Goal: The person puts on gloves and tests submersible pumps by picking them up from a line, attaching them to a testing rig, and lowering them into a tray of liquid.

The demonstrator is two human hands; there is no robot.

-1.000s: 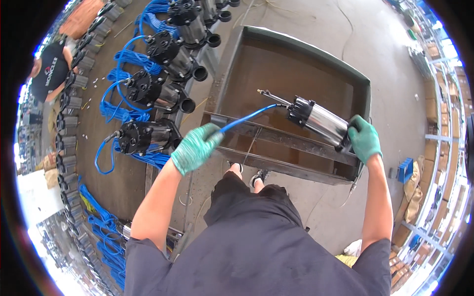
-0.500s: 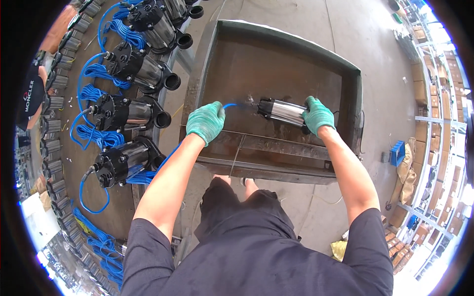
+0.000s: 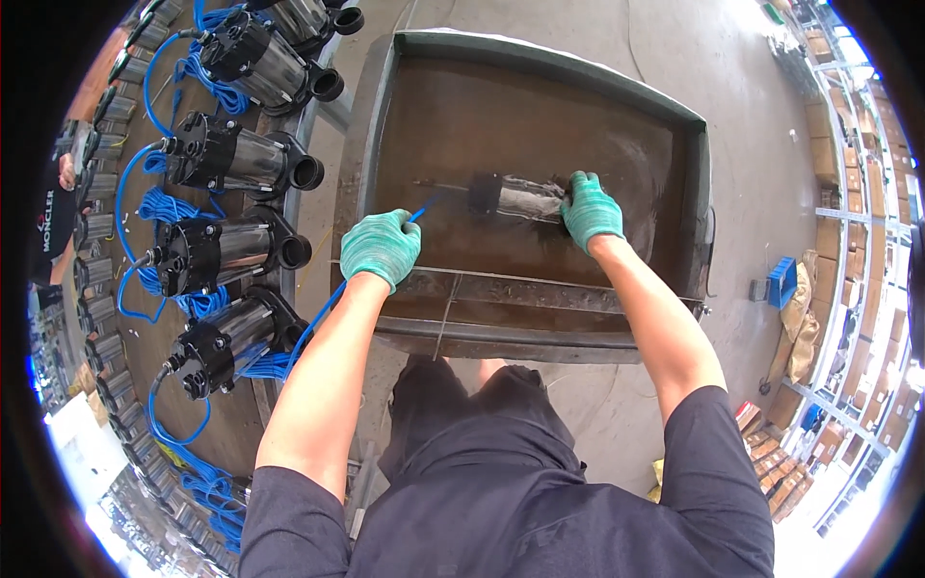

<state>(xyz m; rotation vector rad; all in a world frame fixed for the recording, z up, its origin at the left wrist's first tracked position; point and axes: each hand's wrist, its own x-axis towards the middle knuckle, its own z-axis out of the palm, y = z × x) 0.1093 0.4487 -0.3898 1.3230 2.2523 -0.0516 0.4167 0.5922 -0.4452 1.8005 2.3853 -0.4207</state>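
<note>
A submersible pump (image 3: pixel 525 197) with a silvery body and black ends lies in the brown water of a metal tank (image 3: pixel 378 116). The water covers it at least in part and blurs its left end. My right hand (image 3: pixel 591 210), in a green glove, is closed on the pump's right end. My left hand (image 3: pixel 382 250), gloved alike, grips a blue cable (image 3: pixel 321 313) over the tank's left side. One stretch of cable goes from that hand into the water toward the pump; the other runs down past my left forearm to the bench.
Several similar pumps (image 3: pixel 231 252) with coiled blue cables stand on the bench at left, outlets toward the tank. Beyond them runs a row of metal cylinders (image 3: pixel 93 227), with another person (image 3: pixel 63 207) at the far left. A blue bin (image 3: pixel 781 282) and shelves of boxes line the right.
The pump has gone lower into the water and slightly left, its shiny body now dulled and blurred. My right hand moved left with it; my left hand shifted slightly left and down along with the cable.
</note>
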